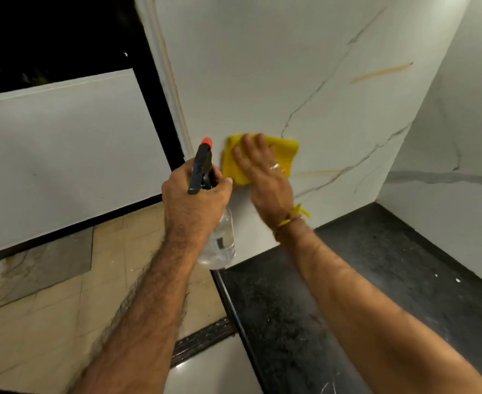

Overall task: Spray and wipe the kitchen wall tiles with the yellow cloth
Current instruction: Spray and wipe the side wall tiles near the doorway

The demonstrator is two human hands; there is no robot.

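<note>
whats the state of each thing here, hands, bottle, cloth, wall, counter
left hand: grips the spray bottle's neck
right hand: flat, fingers straight, presses the cloth to the wall
clear plastic spray bottle with black trigger head and red nozzle: upright, held off the counter, part full of clear liquid
folded yellow cloth: flat against the tile
white marble-look wall tile: orange streaks unwiped
black speckled stone counter: bare, white flecks

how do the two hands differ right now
The left hand is curled round the spray bottle, held off the wall; the right hand lies flat with straight fingers, pressing the yellow cloth against the wall tile. Only the right shows a ring. Both are bare.
</note>
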